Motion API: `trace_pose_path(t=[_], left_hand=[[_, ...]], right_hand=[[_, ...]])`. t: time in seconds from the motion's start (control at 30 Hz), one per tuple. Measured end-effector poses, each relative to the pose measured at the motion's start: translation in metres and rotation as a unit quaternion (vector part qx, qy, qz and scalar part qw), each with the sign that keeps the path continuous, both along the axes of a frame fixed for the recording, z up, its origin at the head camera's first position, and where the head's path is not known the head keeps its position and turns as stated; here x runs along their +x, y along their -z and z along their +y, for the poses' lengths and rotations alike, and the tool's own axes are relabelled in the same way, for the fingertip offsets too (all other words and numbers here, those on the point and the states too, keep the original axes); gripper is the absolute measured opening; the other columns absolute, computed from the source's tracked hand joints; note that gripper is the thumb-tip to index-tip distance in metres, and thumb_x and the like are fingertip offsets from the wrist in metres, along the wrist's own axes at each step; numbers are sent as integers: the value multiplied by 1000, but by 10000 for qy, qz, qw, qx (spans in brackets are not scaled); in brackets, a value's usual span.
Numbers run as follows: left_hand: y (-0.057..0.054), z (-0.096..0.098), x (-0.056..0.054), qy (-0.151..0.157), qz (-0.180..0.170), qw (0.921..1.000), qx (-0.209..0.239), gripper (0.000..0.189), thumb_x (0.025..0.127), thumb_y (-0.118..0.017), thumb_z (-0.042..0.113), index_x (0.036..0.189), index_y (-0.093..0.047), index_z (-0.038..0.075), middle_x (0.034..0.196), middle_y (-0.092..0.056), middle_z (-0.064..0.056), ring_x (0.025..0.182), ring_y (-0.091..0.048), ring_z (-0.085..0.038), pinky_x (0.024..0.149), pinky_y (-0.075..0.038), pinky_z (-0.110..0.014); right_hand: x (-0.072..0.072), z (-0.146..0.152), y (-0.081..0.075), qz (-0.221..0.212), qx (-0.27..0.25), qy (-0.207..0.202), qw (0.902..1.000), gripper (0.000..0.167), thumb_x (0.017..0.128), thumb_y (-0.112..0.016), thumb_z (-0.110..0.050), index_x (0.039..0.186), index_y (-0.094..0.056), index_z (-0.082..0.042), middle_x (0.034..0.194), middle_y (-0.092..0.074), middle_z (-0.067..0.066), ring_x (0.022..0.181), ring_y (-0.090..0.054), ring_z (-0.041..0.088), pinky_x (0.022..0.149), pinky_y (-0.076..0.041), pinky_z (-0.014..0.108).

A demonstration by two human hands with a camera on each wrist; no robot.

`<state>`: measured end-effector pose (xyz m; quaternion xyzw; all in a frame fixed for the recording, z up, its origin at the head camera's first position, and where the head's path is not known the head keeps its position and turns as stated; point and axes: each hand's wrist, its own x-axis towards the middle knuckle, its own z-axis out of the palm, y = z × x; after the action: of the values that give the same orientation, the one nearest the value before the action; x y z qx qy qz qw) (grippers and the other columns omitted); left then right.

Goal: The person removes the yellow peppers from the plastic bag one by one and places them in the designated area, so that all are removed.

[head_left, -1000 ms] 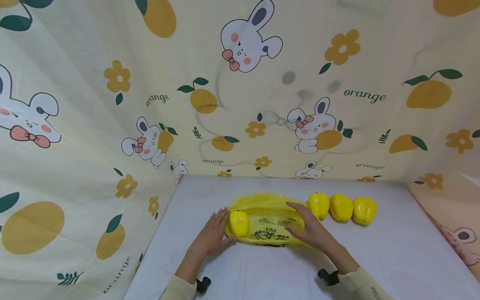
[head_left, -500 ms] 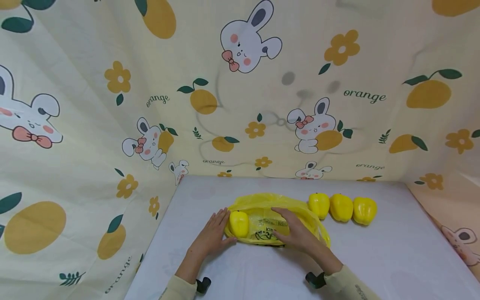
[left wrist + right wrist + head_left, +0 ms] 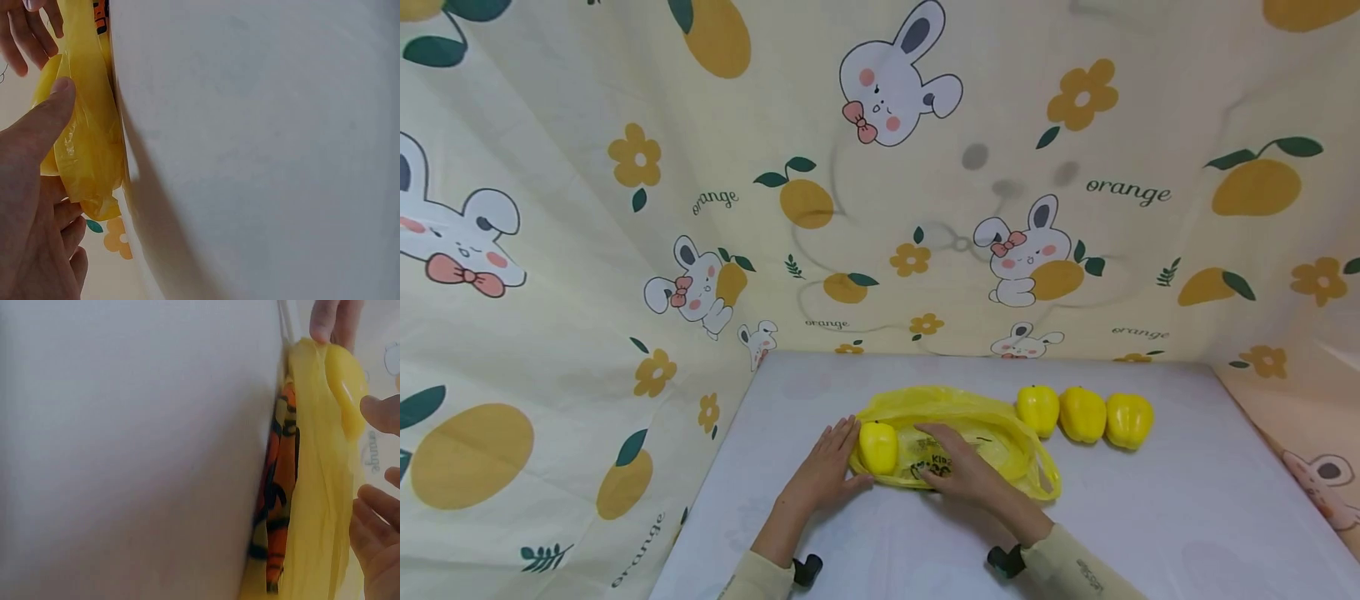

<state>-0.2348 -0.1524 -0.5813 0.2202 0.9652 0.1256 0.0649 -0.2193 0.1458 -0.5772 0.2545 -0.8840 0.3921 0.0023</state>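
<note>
A yellow plastic bag (image 3: 1000, 442) with dark print lies mouth-up on the table. Inside its left end sits a yellow bell pepper (image 3: 877, 448). My left hand (image 3: 822, 471) rests along the bag's left end, fingers straight; in the left wrist view the thumb (image 3: 53, 112) touches the plastic near the pepper. Over the bag's middle is my right hand (image 3: 966, 471), thumb and fingers spread apart, a short gap to the right of the pepper. The right wrist view shows the right thumb (image 3: 382, 414) close to the pepper (image 3: 345, 378); contact cannot be told.
Three more yellow bell peppers stand in a row right of the bag: one (image 3: 1037, 410) against its edge, then a second (image 3: 1082, 415) and a third (image 3: 1129, 422). The white table (image 3: 1210, 517) meets a printed curtain (image 3: 880, 250) behind and at the sides.
My right hand has moved left across the bag from its right edge toward the pepper inside, uncovering the bag's right end and handle loop. The left hand has stayed in place.
</note>
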Motion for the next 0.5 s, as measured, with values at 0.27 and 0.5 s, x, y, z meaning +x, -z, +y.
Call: trace_pose_path(t=[0.27, 0.5], left_hand=[[1, 0, -1, 40, 78, 9999, -112, 103, 99, -68, 64, 171, -24, 6, 180, -19, -10, 166, -17, -27, 136, -15, -48], [0, 0, -1, 85, 87, 9999, -90, 101, 99, -68, 63, 171, -25, 6, 180, -19, -10, 166, -17, -28, 136, -14, -48]], right_hand=[[-5, -14, -1, -132, -62, -148, 9998, 76, 96, -84, -18, 160, -46, -6, 158, -52, 17, 145, -51, 39, 118, -46, 61], [-12, -26, 4, -156, 76, -214, 9996, 79, 94, -86, -16, 161, -44, -5, 158, -51, 17, 143, -52, 39, 115, -49, 60]])
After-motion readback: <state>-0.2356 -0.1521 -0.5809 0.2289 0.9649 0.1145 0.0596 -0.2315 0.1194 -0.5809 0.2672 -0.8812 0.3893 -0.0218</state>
